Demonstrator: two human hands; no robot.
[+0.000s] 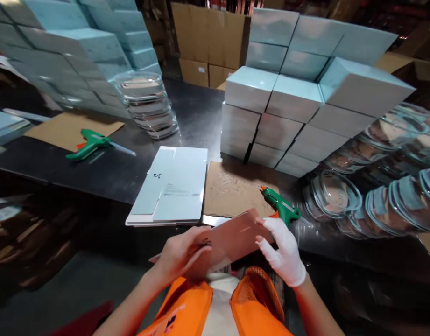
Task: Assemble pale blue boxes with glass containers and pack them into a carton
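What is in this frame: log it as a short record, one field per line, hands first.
left hand: bare left hand grips the near end of a pinkish-brown flat card
right hand: white-gloved right hand holds the card's far edge
beside right hand: green glue gun lying on a cardboard sheet
ahead: flat pale blue box blanks stacked on the dark table
right: stacked pale blue boxes, clear plastic lids
far left: second glue gun
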